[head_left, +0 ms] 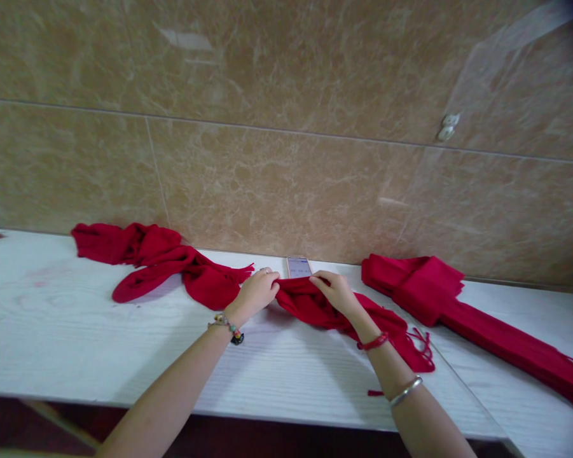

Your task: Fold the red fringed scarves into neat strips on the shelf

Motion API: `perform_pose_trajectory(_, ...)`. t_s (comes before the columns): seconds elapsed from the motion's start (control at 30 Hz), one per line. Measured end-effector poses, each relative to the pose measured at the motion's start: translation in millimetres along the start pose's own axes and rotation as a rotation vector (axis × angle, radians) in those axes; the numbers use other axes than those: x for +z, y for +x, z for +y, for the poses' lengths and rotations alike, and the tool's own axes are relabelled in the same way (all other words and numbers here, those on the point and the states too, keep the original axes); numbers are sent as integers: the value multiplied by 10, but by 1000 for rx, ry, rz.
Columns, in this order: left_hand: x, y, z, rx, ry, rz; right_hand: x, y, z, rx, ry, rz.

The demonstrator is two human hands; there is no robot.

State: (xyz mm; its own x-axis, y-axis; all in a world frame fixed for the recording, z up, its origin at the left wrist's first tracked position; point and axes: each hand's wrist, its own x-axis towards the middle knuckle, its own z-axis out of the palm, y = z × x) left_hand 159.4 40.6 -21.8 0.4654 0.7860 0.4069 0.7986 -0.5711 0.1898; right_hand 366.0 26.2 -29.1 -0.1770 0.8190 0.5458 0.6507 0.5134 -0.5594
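Both hands grip the upper edge of a red fringed scarf (305,304), stretching a short length of it between them above the white tabletop. My left hand (259,289) pinches the edge at its left end; my right hand (334,289) holds it a little further right. From there the scarf trails down to the right, its tassels lying under and beside my right forearm. Close by on the left, a second crumpled red scarf (147,251) lies loosely bunched, its fringe reaching near my left hand.
Folded red scarves (424,286) lie stacked at the right, a long part running toward the right edge. A phone (298,267) rests against the tan tiled wall (276,184) behind my hands. The white table (62,331) has a seam at right; its front edge is near my forearms.
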Motion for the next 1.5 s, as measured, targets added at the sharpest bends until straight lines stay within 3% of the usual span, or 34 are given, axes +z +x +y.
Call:
perform_pose_trajectory(0.2, -55, 16, -56, 6, -84, 79, -161, 47, 304, 273, 69, 281)
perform_pose_trajectory(0.3, -40, 19, -64, 19, -132, 111, -199, 46, 441, 401, -59, 381)
perform_pose_trajectory(0.37, -18, 23, -64, 25, -140, 92, -189, 32, 444, 384, -199, 390)
perform_pose_trajectory(0.5, 14, 30, -67, 22, -193, 6, -82, -10, 252, 54, -406, 292)
perform_pose_trajectory(0.6, 21, 24, -55, 17, -223, 5, 31, -41, 63, -189, -405, 93)
perform_pose_trajectory(0.67, 14, 15, -32, 33, -231, 6, 106, -59, -17, -251, -325, -51)
perform_pose_trajectory(0.8, -27, 6, 37, 100, -252, -32, 225, -78, -31, -191, -138, -227)
perform_pose_trajectory(0.93, -47, 15, 69, 154, -250, -40, 258, -72, 17, -114, -56, -305)
perform_pose_trajectory(1.13, 0, -4, 12, 112, -113, -16, 189, -12, 25, 51, 29, -120)
perform_pose_trajectory(1.23, -3, -23, -3, 75, -53, -38, 139, 5, 16, 66, 82, -69)
perform_pose_trajectory(1.37, -45, -21, 30, 56, -142, -30, 110, -25, -58, 13, 41, -82)
perform_pose_trajectory(1.5, -70, -4, 101, 47, -310, -19, 157, -66, -131, -134, -48, -123)
